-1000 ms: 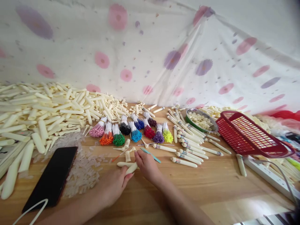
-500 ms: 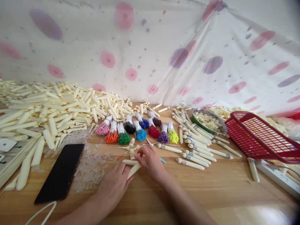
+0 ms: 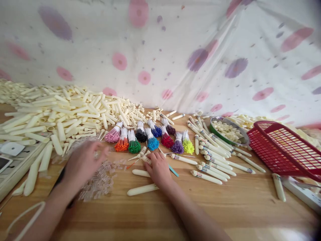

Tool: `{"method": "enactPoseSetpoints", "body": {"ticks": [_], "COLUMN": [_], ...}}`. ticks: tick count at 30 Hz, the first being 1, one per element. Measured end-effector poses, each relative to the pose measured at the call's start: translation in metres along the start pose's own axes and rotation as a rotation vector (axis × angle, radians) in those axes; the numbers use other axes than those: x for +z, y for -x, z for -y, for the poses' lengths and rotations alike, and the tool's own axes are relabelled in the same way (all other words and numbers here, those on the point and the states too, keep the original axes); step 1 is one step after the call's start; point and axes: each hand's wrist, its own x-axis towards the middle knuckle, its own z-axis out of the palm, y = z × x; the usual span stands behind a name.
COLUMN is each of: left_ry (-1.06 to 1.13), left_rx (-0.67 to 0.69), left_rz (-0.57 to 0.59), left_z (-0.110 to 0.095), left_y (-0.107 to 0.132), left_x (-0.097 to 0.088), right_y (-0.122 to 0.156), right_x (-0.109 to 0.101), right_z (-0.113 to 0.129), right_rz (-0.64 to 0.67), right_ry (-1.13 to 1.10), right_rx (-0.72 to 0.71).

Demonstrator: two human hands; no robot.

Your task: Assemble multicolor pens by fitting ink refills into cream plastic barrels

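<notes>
My left hand (image 3: pixel 86 164), smeared by motion, hangs over the black phone (image 3: pixel 60 177) and a heap of small clear plastic tubes (image 3: pixel 99 182). Whether anything is in its fingers I cannot make out. The fingers of my right hand (image 3: pixel 160 170) are closed at a slotted cream pen part (image 3: pixel 147 159). A similar slotted part (image 3: pixel 142 151) lies just beyond it, beside a thin orange refill (image 3: pixel 131 165). Under and below my right hand lie two smooth cream pen barrels, one nearer (image 3: pixel 141 190) and one farther (image 3: pixel 139 172). A teal strip (image 3: pixel 173 171) is just right of the hand.
Bundled refills in several colours (image 3: pixel 152 143) stand behind my hands. A large pile of cream barrels (image 3: pixel 62 110) fills the back left. Assembled pens (image 3: pixel 213 157), a green-sided bowl of parts (image 3: pixel 225 129), a red basket (image 3: pixel 283 150) and a power strip (image 3: pixel 301 194) are rightward.
My left hand has let go of the cream barrel and moved left over the clear tubes. The barrel now lies on the table. My right hand has closed on the slotted part.
</notes>
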Motion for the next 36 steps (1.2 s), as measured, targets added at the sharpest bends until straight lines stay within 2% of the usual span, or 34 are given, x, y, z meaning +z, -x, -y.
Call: {"method": "enactPoseSetpoints", "body": {"ticks": [2, 3, 4, 5, 8, 12, 15, 17, 18, 19, 21, 24, 27, 30, 36], "left_ry": [-0.083, -0.116, -0.168, -0.185, -0.162, -0.128, -0.137, -0.052, 0.024, 0.117, 0.344, 0.712, 0.937, 1.022, 1.023], "left_rx": [-0.172, -0.247, -0.426, -0.486, -0.45, -0.375, -0.3, -0.201, -0.154, -0.126, -0.089, 0.027, 0.169, 0.208, 0.155], "left_rz": [-0.053, -0.063, -0.065, -0.065, -0.053, -0.114, -0.235, -0.292, -0.282, -0.244, -0.096, 0.26, 0.456, 0.507, 0.531], "left_z": [0.038, 0.055, 0.07, 0.082, 0.104, 0.11, 0.099, 0.083, 0.072, 0.059, 0.032, -0.006, -0.03, -0.038, -0.036], "left_y": [-0.019, -0.025, -0.03, -0.033, -0.036, -0.033, -0.029, -0.022, -0.017, -0.012, 0.0, 0.016, 0.028, 0.033, 0.035], "left_x": [-0.011, -0.012, -0.011, -0.008, 0.007, 0.015, 0.009, 0.004, 0.003, 0.004, 0.008, 0.02, 0.032, 0.04, 0.043], "right_y": [0.004, 0.005, 0.007, 0.008, 0.01, 0.011, 0.012, 0.011, 0.011, 0.01, 0.01, 0.01, 0.012, 0.014, 0.016], "right_x": [-0.003, -0.004, -0.006, -0.007, -0.008, -0.007, -0.008, -0.01, -0.012, -0.014, -0.018, -0.024, -0.031, -0.037, -0.043], "right_z": [-0.001, -0.001, -0.001, 0.0, 0.004, 0.007, 0.007, 0.007, 0.007, 0.007, 0.007, 0.006, 0.001, -0.002, -0.003], "right_rz": [-0.026, -0.042, -0.057, -0.071, -0.098, -0.137, -0.171, -0.157, -0.137, -0.115, -0.079, -0.049, 0.005, 0.04, 0.116], "right_ry": [-0.04, -0.058, -0.072, -0.082, -0.099, -0.17, -0.316, -0.441, -0.501, -0.553, -0.622, -0.644, -0.636, -0.594, -0.508], "right_rx": [-0.04, -0.058, -0.072, -0.082, -0.093, -0.113, -0.103, -0.089, -0.086, -0.084, -0.087, -0.109, -0.169, -0.264, -0.39]}}
